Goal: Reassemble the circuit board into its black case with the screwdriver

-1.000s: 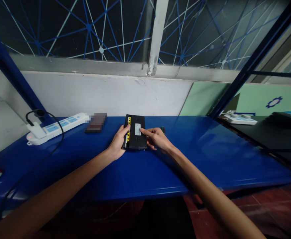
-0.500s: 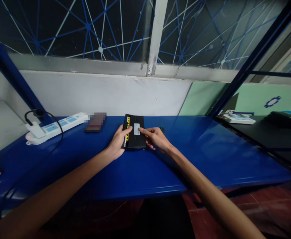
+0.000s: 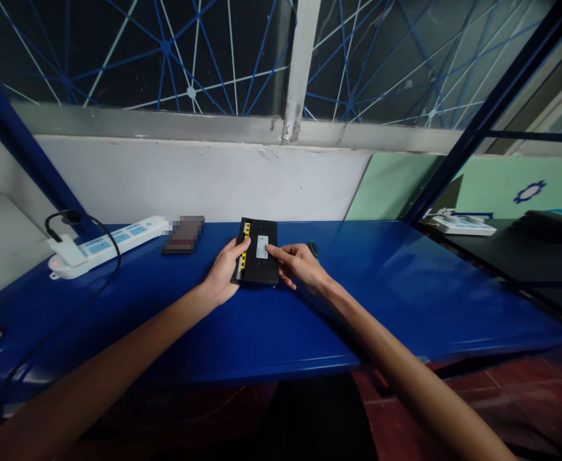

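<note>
Left hand [image 3: 223, 276]: is clasping the left edge of the black box [image 3: 261, 269], thumb lying on its yellow ports.
Right hand [image 3: 301, 266]: is grasping nothing, forefinger pressing the box's white label [image 3: 262, 246].
Black box: is lying flat on the blue table [image 3: 271, 333], between both hands.
Power strip [image 3: 105, 245]: is sitting well left of the box.

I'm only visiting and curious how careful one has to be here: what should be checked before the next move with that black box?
1. Box rests on the table: ok.
2. Left hand grips the box's left edge: ok.
3. Right hand has a fingertip on the label: ok.
4. Yellow ports free of cables: ok.
5. Power strip lies apart from the box: ok.
6. Label text readable: cannot tell.
</note>
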Action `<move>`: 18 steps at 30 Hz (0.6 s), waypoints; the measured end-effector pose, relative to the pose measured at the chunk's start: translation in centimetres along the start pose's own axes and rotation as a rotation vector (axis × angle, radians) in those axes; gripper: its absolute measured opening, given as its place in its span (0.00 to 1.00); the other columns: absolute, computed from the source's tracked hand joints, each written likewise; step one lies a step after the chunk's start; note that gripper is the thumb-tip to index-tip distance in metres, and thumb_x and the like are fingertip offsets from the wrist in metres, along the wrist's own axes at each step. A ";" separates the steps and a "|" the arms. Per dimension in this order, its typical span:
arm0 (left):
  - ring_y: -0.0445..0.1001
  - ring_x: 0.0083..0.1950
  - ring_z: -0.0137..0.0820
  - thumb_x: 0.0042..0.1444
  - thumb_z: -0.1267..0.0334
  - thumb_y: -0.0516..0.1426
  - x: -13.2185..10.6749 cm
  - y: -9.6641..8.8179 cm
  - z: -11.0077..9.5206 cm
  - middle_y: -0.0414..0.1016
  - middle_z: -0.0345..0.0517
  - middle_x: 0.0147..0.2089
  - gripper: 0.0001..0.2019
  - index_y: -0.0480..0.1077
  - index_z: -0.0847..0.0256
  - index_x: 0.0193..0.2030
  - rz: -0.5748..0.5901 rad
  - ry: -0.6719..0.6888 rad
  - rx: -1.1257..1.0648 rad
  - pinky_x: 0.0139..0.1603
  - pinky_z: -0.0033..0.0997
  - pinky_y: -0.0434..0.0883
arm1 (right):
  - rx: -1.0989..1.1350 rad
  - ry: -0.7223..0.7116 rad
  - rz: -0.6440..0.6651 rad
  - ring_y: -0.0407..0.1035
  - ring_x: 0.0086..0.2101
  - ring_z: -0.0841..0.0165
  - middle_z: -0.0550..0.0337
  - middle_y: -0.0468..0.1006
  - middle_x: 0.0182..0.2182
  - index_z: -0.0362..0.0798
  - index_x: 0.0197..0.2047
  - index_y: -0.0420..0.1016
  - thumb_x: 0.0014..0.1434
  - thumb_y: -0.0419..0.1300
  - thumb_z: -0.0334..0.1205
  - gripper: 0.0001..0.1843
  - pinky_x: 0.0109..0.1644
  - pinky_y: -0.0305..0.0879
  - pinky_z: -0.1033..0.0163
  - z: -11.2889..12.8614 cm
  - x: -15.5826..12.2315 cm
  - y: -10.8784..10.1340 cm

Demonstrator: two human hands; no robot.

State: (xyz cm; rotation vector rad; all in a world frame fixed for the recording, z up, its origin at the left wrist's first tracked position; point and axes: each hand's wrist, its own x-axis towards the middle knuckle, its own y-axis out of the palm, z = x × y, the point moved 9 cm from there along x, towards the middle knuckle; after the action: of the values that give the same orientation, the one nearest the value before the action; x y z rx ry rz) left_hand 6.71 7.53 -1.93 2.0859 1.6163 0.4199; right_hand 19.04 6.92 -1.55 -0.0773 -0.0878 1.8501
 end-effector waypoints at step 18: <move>0.78 0.36 0.36 0.64 0.60 0.53 -0.5 0.4 0.1 0.78 0.49 0.38 0.12 0.67 0.61 0.51 0.002 0.044 0.070 0.40 0.38 0.76 | -0.100 -0.043 0.039 0.57 0.09 0.76 0.64 0.66 0.09 0.48 0.19 0.64 0.57 0.58 0.58 0.25 0.12 0.51 0.69 0.9 -0.4 0.4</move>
State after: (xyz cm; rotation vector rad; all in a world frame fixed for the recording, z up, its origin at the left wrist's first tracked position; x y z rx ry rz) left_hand 6.96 6.91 -1.83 2.1442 1.6762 0.4183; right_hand 18.63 6.42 -0.69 -0.1096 -0.2099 1.8860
